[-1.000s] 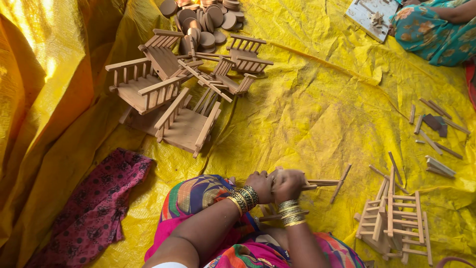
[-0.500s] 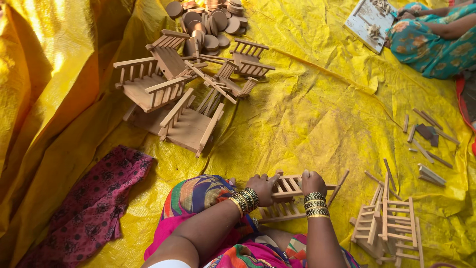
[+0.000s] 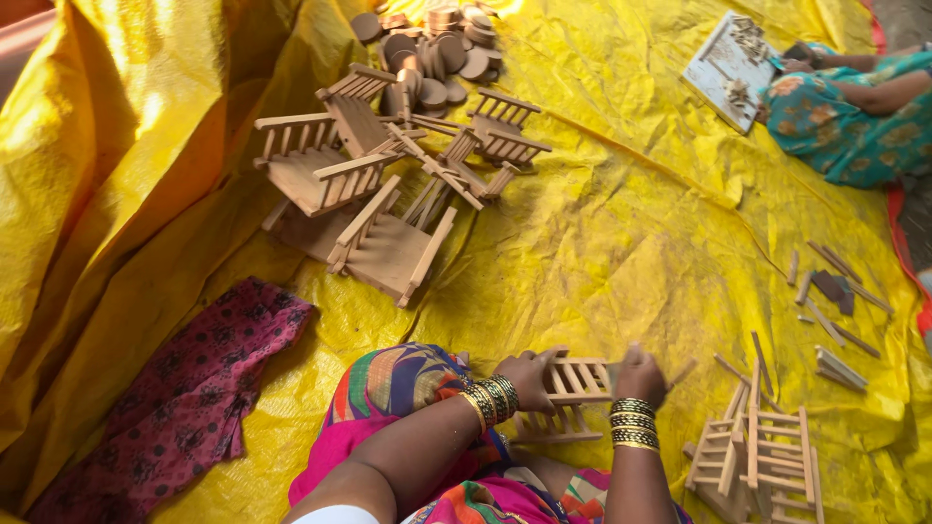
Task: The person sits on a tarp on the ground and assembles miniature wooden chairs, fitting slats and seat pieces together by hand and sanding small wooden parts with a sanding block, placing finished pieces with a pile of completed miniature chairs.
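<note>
Both hands, left hand [image 3: 529, 376] and right hand [image 3: 639, 376], grip a small wooden ladder frame [image 3: 580, 378] at opposite ends, steadying it level. A second frame [image 3: 555, 427] lies just beneath on the yellow tarpaulin [image 3: 621, 233].

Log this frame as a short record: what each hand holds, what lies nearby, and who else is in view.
left hand: grips one end of a small wooden ladder-like frame
right hand: holds the frame's other end
surface: yellow tarp
nearby: pile of wooden chair-like pieces, round wooden discs, loose sticks, patterned cloth
other person: seated, top right
</note>
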A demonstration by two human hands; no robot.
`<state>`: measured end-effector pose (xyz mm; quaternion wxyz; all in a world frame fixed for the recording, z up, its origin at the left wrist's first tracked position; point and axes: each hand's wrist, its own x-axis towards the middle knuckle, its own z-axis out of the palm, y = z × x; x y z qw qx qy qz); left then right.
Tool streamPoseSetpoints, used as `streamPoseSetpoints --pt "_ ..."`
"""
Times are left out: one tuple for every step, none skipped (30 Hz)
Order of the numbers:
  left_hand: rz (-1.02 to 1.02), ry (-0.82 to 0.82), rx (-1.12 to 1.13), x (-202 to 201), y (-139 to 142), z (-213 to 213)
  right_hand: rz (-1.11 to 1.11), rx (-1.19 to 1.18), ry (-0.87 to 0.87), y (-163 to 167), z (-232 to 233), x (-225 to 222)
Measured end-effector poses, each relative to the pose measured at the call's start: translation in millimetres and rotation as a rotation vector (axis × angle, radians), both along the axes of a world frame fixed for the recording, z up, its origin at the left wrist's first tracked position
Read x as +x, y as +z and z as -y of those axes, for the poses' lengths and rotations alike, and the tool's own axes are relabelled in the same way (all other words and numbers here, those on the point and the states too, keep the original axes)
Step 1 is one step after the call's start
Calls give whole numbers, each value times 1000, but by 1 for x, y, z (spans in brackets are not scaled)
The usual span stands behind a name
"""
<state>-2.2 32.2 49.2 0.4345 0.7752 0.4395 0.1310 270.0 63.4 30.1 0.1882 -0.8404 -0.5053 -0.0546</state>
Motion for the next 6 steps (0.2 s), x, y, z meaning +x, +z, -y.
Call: streamPoseSetpoints --pt "7 -10 55 -1 2 2 -2 55 -41 3 2 1" --pt "14 -29 110 -1 3 5 -5 108 -91 3 7 2" --pt "3 -37 157 -2 4 7 -24 106 -29 -2 10 -2" --pt "-7 -48 208 -1 6 6 -42 109 29 -8 11 -7" --pt "-16 -56 261 -1 7 5 -59 112 90 -12 14 -11" --pt "-14 -58 263 -23 -3 28 11 64 153 -21 19 -17"
